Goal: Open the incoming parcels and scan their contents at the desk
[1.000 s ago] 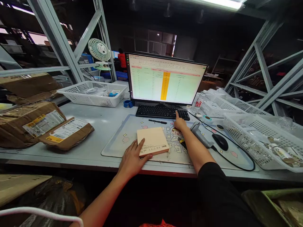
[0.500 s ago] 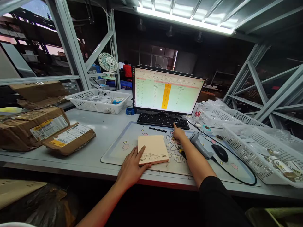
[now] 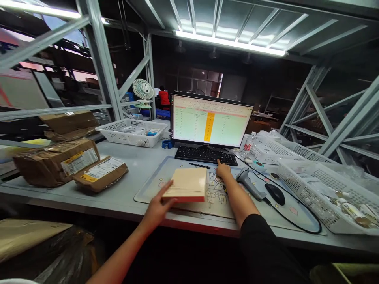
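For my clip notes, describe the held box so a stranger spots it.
In front of the monitor lies a mat; over it, the left hand holds the box. Unlike the brown parcels farther left, it's cream with a red side.

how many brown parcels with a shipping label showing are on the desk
2, both on the left of the desk: a bulky parcel, and a flatter parcel just to its right, label upward. More could be hidden behind the bulky one.
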Available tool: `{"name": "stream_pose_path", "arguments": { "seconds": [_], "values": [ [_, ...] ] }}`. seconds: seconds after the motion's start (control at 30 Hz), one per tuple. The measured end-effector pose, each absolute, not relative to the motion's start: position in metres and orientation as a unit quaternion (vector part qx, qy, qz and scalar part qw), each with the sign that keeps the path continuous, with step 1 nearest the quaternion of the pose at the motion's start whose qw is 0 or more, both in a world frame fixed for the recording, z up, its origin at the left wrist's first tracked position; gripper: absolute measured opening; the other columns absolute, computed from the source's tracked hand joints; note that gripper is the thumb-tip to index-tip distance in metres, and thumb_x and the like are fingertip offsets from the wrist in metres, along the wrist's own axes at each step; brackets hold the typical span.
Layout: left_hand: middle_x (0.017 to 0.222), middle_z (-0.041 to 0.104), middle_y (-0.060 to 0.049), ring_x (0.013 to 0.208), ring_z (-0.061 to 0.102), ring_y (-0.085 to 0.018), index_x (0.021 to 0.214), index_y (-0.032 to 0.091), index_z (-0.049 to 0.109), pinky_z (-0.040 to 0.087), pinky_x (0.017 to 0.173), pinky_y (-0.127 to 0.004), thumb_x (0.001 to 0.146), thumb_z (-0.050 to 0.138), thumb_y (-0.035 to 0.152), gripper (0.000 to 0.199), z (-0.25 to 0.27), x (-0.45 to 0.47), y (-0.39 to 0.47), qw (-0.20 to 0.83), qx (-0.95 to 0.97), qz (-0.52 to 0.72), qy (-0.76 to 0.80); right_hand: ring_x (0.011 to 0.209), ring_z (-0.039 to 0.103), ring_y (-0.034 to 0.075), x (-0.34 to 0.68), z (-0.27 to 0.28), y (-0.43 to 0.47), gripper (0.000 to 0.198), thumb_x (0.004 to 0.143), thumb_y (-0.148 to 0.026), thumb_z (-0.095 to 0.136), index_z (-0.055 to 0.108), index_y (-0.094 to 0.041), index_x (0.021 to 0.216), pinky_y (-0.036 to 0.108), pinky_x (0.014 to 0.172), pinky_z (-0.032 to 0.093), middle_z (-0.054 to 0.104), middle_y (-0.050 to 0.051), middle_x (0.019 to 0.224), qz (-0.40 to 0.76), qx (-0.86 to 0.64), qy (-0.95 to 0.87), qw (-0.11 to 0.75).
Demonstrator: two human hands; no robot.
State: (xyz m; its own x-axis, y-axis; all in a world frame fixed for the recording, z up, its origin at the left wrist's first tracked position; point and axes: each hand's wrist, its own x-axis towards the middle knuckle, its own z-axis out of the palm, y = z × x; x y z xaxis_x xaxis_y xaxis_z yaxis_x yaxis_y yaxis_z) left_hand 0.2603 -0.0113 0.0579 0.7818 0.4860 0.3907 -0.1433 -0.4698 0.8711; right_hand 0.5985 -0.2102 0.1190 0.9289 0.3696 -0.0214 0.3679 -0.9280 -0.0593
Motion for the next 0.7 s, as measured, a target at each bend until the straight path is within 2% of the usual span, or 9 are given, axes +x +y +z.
{"name": "stream_pose_path", "arguments": {
  "seconds": [0.1, 0.17, 0.23, 0.27, 0.37, 0.43, 0.53, 0.6, 0.7],
  "values": [
    [0.155, 0.062, -0.011, 0.136, 0.064, -0.040, 0.119, 0.023, 0.077, 0.046, 0.123, -0.058, 0.083, 0.072, 0.075, 0.063, 0.058, 0.194, 0.037, 0.587, 0.683, 0.384, 0.204, 0.139, 0.060, 0.036, 0.596, 0.117, -0.207, 0.079, 0.107, -0.041, 0.050, 0.017, -0.018, 0.174, 0.047, 0.111, 0.045, 0.053, 0.031, 0.154, 0.011, -0.982, -0.189, 0.027],
    [0.158, 0.059, -0.009, 0.137, 0.063, -0.042, 0.118, 0.026, 0.074, 0.043, 0.124, -0.062, 0.080, 0.078, 0.072, 0.060, 0.053, 0.158, 0.052, 0.565, 0.661, 0.415, 0.269, 0.140, 0.059, 0.036, 0.597, 0.115, -0.208, 0.079, 0.107, -0.043, 0.049, 0.015, -0.019, 0.175, 0.047, 0.111, 0.045, 0.052, 0.030, 0.155, 0.014, -0.980, -0.194, 0.033],
    [0.161, 0.055, -0.012, 0.151, 0.049, -0.043, 0.130, 0.025, 0.067, 0.031, 0.131, -0.063, 0.079, 0.077, 0.073, 0.071, 0.045, 0.149, 0.043, 0.491, 0.700, 0.412, 0.315, 0.141, 0.057, 0.037, 0.598, 0.112, -0.212, 0.078, 0.108, -0.041, 0.046, 0.014, -0.018, 0.175, 0.048, 0.113, 0.044, 0.052, 0.030, 0.154, 0.014, -0.980, -0.197, 0.037],
    [0.166, 0.048, -0.015, 0.158, 0.038, -0.041, 0.141, 0.023, 0.060, 0.023, 0.134, -0.061, 0.081, 0.074, 0.072, 0.079, 0.038, 0.155, 0.030, 0.451, 0.731, 0.398, 0.321, 0.142, 0.056, 0.037, 0.599, 0.110, -0.213, 0.076, 0.109, -0.039, 0.044, 0.014, -0.017, 0.175, 0.048, 0.113, 0.044, 0.052, 0.030, 0.154, 0.013, -0.980, -0.197, 0.038],
    [0.175, 0.023, -0.024, 0.166, 0.018, -0.038, 0.157, 0.015, 0.036, 0.020, 0.135, -0.055, 0.090, 0.065, 0.066, 0.089, 0.013, 0.192, -0.026, 0.441, 0.720, 0.408, 0.348, 0.143, 0.055, 0.039, 0.603, 0.103, -0.217, 0.072, 0.110, -0.038, 0.039, 0.015, -0.015, 0.174, 0.048, 0.113, 0.044, 0.051, 0.031, 0.155, 0.008, -0.980, -0.196, 0.034],
    [0.173, 0.026, -0.024, 0.163, 0.028, -0.037, 0.160, 0.019, 0.025, 0.033, 0.130, -0.055, 0.090, 0.067, 0.063, 0.092, 0.002, 0.211, -0.055, 0.501, 0.660, 0.413, 0.378, 0.140, 0.057, 0.038, 0.607, 0.099, -0.218, 0.073, 0.110, -0.038, 0.039, 0.016, -0.015, 0.174, 0.047, 0.112, 0.044, 0.053, 0.030, 0.153, 0.003, -0.980, -0.198, 0.028],
    [0.174, 0.026, -0.017, 0.155, 0.043, -0.037, 0.157, 0.031, 0.024, 0.061, 0.106, -0.053, 0.086, 0.078, 0.058, 0.093, 0.003, 0.217, -0.070, 0.614, 0.558, 0.394, 0.396, 0.136, 0.060, 0.036, 0.612, 0.096, -0.219, 0.073, 0.110, -0.037, 0.040, 0.014, -0.016, 0.175, 0.045, 0.111, 0.045, 0.056, 0.028, 0.151, -0.010, -0.980, -0.198, 0.029],
    [0.174, 0.030, -0.015, 0.148, 0.052, -0.036, 0.156, 0.035, 0.026, 0.068, 0.089, -0.047, 0.086, 0.081, 0.052, 0.090, 0.009, 0.212, -0.070, 0.668, 0.507, 0.365, 0.405, 0.136, 0.060, 0.036, 0.612, 0.097, -0.219, 0.075, 0.109, -0.037, 0.041, 0.011, -0.015, 0.175, 0.046, 0.111, 0.045, 0.056, 0.028, 0.151, -0.015, -0.980, -0.193, 0.035],
    [0.153, 0.059, -0.017, 0.117, 0.074, -0.029, 0.154, 0.030, 0.036, 0.069, 0.075, -0.041, 0.093, 0.075, 0.046, 0.074, 0.016, 0.204, -0.073, 0.734, 0.448, 0.296, 0.415, 0.134, 0.063, 0.036, 0.610, 0.099, -0.219, 0.087, 0.107, -0.037, 0.047, -0.004, -0.014, 0.174, 0.046, 0.110, 0.046, 0.063, 0.028, 0.145, -0.012, -0.981, -0.188, 0.052]
  ]
}}
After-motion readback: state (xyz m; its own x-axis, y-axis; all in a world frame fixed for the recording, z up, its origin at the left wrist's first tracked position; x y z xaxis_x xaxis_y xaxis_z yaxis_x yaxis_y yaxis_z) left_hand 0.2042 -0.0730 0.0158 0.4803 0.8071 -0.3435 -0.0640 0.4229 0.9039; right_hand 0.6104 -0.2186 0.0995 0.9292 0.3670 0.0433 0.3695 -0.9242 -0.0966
